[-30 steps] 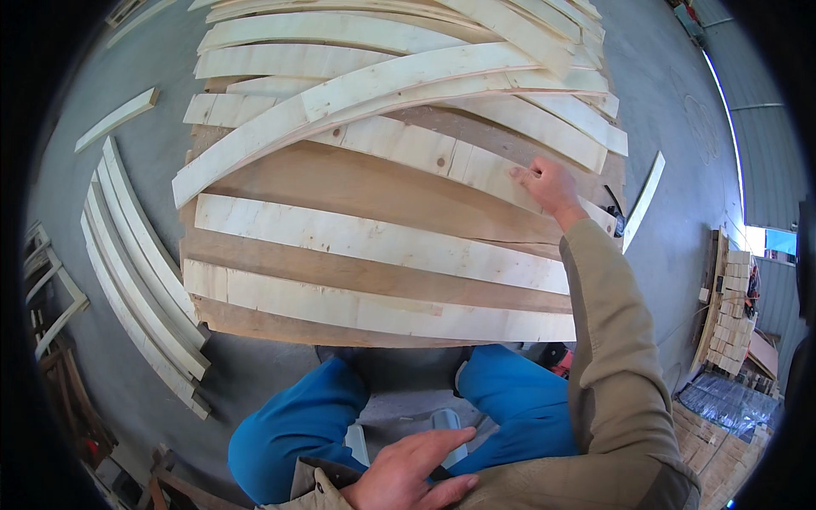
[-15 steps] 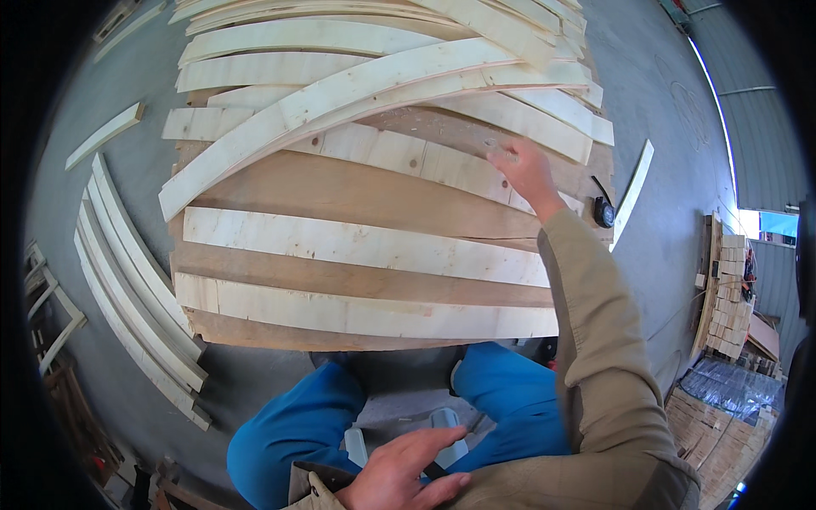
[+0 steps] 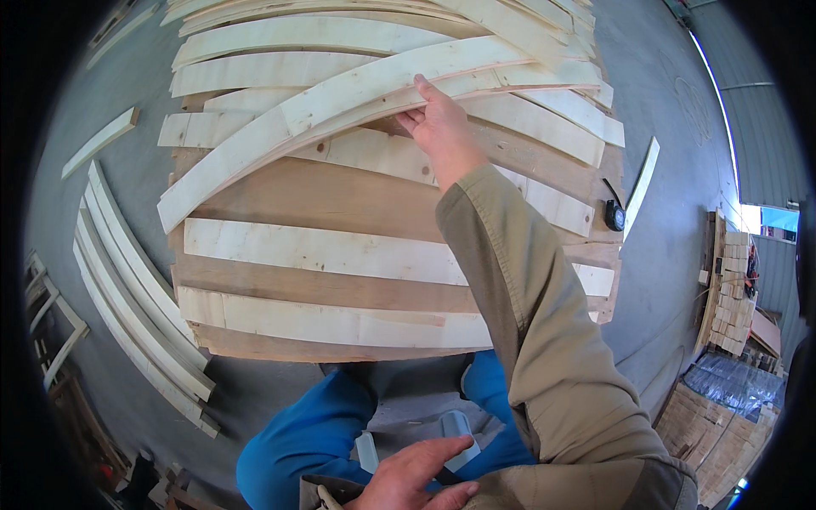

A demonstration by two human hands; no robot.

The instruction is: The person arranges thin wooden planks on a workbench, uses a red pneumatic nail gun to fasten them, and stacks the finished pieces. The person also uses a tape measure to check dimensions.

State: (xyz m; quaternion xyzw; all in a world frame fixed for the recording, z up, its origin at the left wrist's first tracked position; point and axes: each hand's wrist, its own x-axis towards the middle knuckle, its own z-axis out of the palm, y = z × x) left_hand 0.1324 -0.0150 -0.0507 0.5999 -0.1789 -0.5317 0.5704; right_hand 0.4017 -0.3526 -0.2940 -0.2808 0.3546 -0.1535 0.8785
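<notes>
A long, pale curved board (image 3: pixel 331 92) arches across the other boards, its left end reaching toward the near side. At its near edge, my right hand (image 3: pixel 440 127) grips it, thumb on top and fingers tucked around the lower edge, partly hidden. Under my right forearm lie two more boards, a nearer one (image 3: pixel 340 317) and one behind it (image 3: pixel 323 251). Low by my lap, my left hand (image 3: pixel 408 478) rests with thumb and forefinger spread. A dark strip shows between them, apparently not gripped.
More curved boards (image 3: pixel 314 36) are layered at the far side of the brown worktop (image 3: pixel 289 191). A black tape measure (image 3: pixel 614 214) sits at its right edge. Several curved strips (image 3: pixel 140 306) lie on the floor at left. Stacked wood blocks (image 3: pixel 729 285) stand at right.
My right hand has moved left and away from me, from above the worktop to the curved board's edge, and has closed on it. My left hand stays near my lap.
</notes>
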